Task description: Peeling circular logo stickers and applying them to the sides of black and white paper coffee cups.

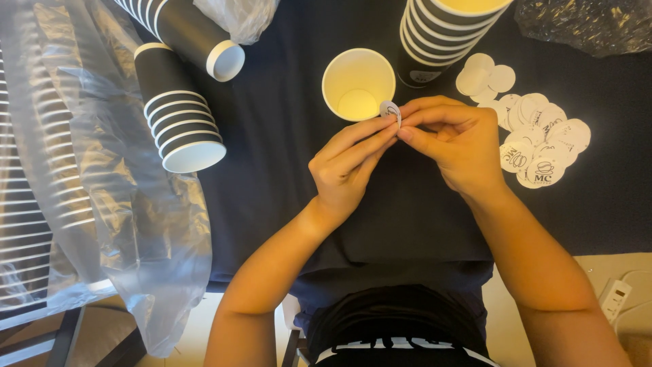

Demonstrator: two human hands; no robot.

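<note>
1. Dark table cloth [285,122] under everything.
2. Single open paper cup [358,83], black outside, cream inside, upright just behind the hands.
3. Left hand [346,170] & right hand [458,146]: fingertips of both pinch one sticker.
4. Round white sticker [390,111], small, dark print, curled at edge, held just above cloth, beside cup rim.

Toppled black cup stacks [178,115], crinkled plastic bag [102,204].
</note>
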